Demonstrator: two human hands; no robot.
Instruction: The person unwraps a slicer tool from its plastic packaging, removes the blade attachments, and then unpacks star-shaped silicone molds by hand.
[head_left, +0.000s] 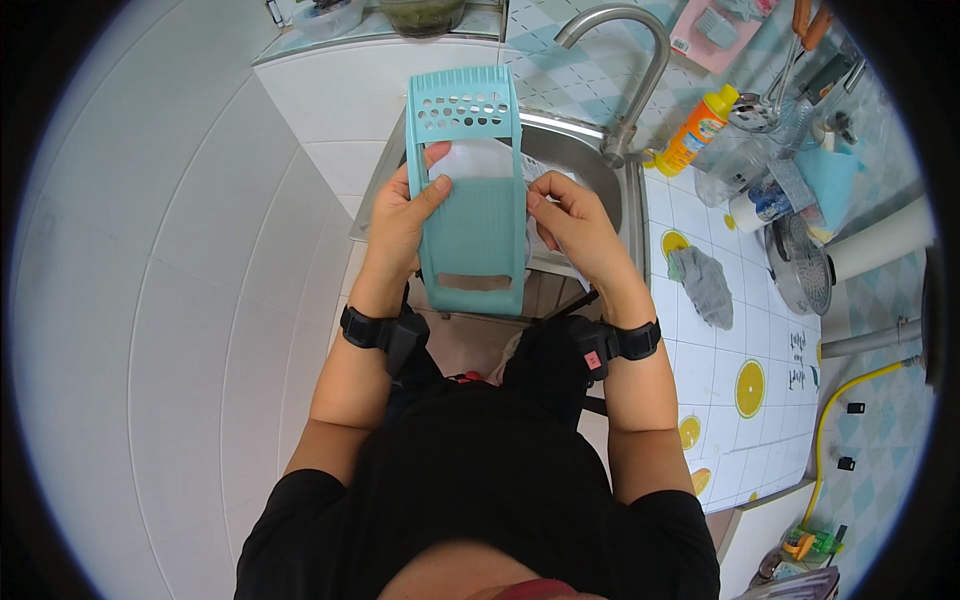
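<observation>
A teal plastic kitchen slicer frame (472, 225) is held up lengthwise over the sink (611, 202). It has a ribbed end, rows of round holes, a large window and a slot near the bottom. My left hand (405, 206) grips its left side, thumb on the front face and a fingertip showing through the window. My right hand (566, 214) pinches at the right edge, its fingers curled. Behind the frame is a white sheet-like thing (469, 159), partly hidden. A white pointed corner (583, 277) shows below my right hand; whether that hand also holds it is unclear.
A steel faucet (660, 67) arches over the sink's far right. On the right, the lemon-patterned counter (697, 375) bears a grey cloth (703, 289), an orange and yellow bottle (694, 135) and a steel steamer pot (799, 266). A tiled wall (187, 262) rises on the left.
</observation>
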